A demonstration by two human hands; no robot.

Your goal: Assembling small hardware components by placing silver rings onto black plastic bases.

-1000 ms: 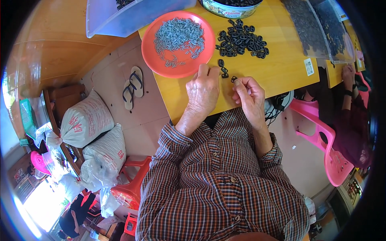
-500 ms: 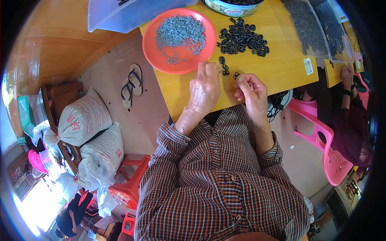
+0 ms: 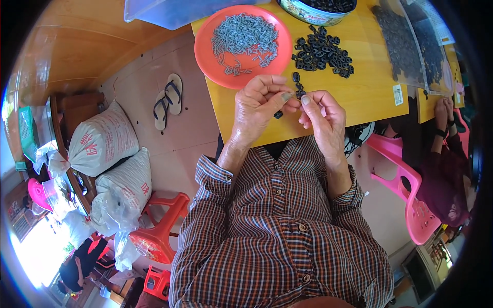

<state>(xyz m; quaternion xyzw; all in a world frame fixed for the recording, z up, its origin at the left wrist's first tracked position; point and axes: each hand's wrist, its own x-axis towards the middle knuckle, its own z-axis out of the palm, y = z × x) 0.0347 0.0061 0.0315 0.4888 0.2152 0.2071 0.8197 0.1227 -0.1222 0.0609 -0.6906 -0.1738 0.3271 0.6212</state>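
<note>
My two hands meet above the front of the yellow table. My right hand [image 3: 327,118] pinches a small black two-holed piece [image 3: 301,94] between thumb and fingertips. Close against it, the thumb and fingers of my left hand [image 3: 259,107] are pinched together; whatever they hold is too small or hidden. Just beyond my fingertips lies a loose black piece [image 3: 296,77], and another black piece [image 3: 278,114] sits below my left fingers. An orange-red plate [image 3: 205,64] of small grey pins [image 3: 244,36] stands beyond my left hand. Farther right spreads a pile of black pieces [image 3: 321,50].
A round tub [image 3: 313,16] of black pieces and a clear plastic bin [image 3: 164,13] stand at the back. Clear trays [image 3: 403,46] with dark parts are at the right. Another person's hands [image 3: 442,110] and a pink chair [image 3: 411,190] are beyond. Sandals [image 3: 168,101] and white sacks [image 3: 105,136] lie left.
My left hand has moved from beside the plate's edge to my right fingertips, turning its thumb toward them. My right hand keeps its black piece. The whole view has shifted slightly.
</note>
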